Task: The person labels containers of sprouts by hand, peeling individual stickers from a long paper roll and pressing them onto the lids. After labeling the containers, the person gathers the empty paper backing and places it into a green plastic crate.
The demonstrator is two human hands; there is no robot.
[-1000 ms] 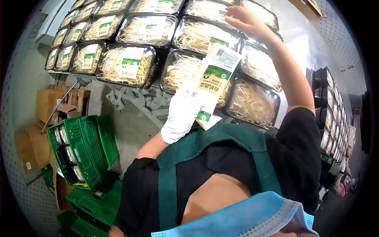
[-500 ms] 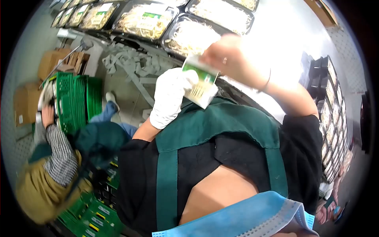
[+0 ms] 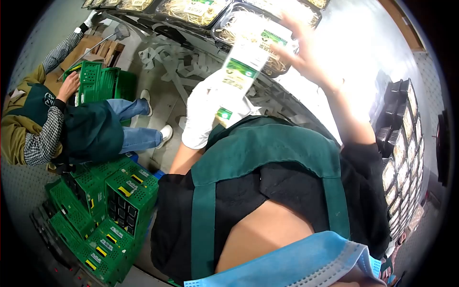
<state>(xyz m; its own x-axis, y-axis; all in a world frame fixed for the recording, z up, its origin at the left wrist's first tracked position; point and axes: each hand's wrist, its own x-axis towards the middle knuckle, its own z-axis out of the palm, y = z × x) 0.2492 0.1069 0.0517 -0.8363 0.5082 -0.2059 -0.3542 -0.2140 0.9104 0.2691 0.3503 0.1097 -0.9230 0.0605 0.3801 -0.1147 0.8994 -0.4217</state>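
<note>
My left hand [image 3: 203, 112], in a white glove, is closed on a strip of white and green labels [image 3: 239, 75]. The strip stretches up and right, its upper end over a black tray of bean sprouts [image 3: 234, 26]. My bare right hand [image 3: 306, 55] is blurred, with its fingers spread beside the upper end of the strip. Whether a fingertip touches the strip is unclear. Another filled tray [image 3: 193, 10], with a label on its film, stands to the left of that one.
At the left, a co-worker in a green apron [image 3: 91, 131] stands with one hand on green crates [image 3: 91, 79]. More green crates [image 3: 126, 191] are stacked at lower left. Stacks of filled black trays [image 3: 401, 148] stand at right. Tangled white strips [image 3: 167, 60] hang below the table edge.
The label strip now extends upward from my left hand. My right hand has moved up and right, its fingers spread. The co-worker has straightened up and reaches toward the trays; the view has shifted.
</note>
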